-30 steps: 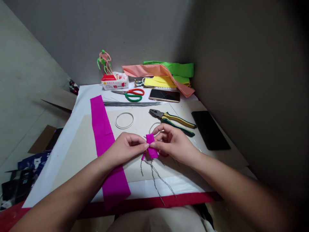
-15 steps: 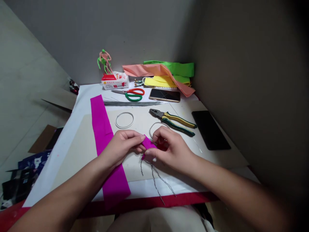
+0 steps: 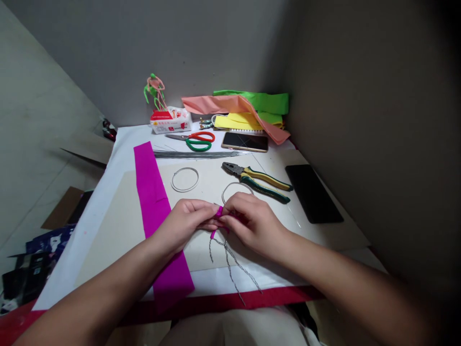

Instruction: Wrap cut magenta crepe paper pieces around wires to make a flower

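Between my two hands is a twisted wire figure (image 3: pixel 230 264), its thin grey legs hanging down toward the table's front edge. A narrow magenta paper strip (image 3: pixel 219 212) is around its upper part, mostly hidden by fingers. My left hand (image 3: pixel 196 216) is closed, pinching the figure and strip between thumb and fingers. Also closed, my right hand (image 3: pixel 248 218) pinches the strip from the other side. Under my left forearm lies a long magenta paper sheet (image 3: pixel 153 192). A wire ring (image 3: pixel 236 185) lies partly behind my right hand.
Pliers (image 3: pixel 259 180), a black phone-like slab (image 3: pixel 314 193), another wire ring (image 3: pixel 185 179), a wire bundle (image 3: pixel 194 154), scissors (image 3: pixel 194 140) and a phone (image 3: pixel 245 142) lie beyond my hands. Farther back are folded coloured papers (image 3: pixel 234 103) and a tissue pack (image 3: pixel 171 121) below small wire figures (image 3: pixel 154 91).
My right hand has drawn closer to my left. The magenta strip, showing as a flat band before, is now bunched and mostly covered by my fingers.
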The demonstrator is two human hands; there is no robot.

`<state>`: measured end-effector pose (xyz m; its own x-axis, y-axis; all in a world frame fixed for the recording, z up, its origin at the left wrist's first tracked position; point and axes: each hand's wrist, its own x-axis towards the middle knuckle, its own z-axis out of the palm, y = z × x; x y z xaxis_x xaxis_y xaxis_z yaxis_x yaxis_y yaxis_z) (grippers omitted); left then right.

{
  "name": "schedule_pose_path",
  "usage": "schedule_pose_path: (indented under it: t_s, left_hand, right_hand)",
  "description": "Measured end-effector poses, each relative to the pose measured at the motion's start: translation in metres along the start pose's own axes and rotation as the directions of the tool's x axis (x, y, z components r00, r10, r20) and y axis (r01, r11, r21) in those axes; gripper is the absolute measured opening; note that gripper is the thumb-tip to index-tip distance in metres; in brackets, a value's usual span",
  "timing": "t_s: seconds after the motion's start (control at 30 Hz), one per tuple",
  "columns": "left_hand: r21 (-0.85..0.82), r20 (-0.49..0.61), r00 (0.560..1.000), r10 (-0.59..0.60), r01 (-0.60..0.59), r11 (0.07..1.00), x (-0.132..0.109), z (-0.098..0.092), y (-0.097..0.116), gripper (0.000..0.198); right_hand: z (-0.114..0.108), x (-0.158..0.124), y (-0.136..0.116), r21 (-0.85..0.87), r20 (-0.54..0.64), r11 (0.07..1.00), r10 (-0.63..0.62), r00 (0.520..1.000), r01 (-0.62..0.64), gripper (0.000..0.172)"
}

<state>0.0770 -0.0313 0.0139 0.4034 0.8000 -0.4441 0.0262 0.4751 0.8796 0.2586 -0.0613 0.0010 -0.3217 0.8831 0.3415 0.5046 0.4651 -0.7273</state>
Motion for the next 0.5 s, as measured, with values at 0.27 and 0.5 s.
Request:
schedule_pose_path:
  t_s: [0.27,0.5]
  left_hand:
    - [0.012,-0.009,1.0,-0.006,0.006,1.0,-0.002,0.0002,0.0025,0.021]
    - [0.012,0.013,0.999,-0.035,0.035,0.999,0.0003,-0.0016,0.0027,0.02]
  right_hand:
    - [0.0012,-0.0002,0.0005,0.093,-0.044,0.995,0.029,0.999,-0.025,0.009]
    - [0.0,0.0006,0.0015,0.004,-0.026,0.993,-0.115,0.993,0.115,0.007]
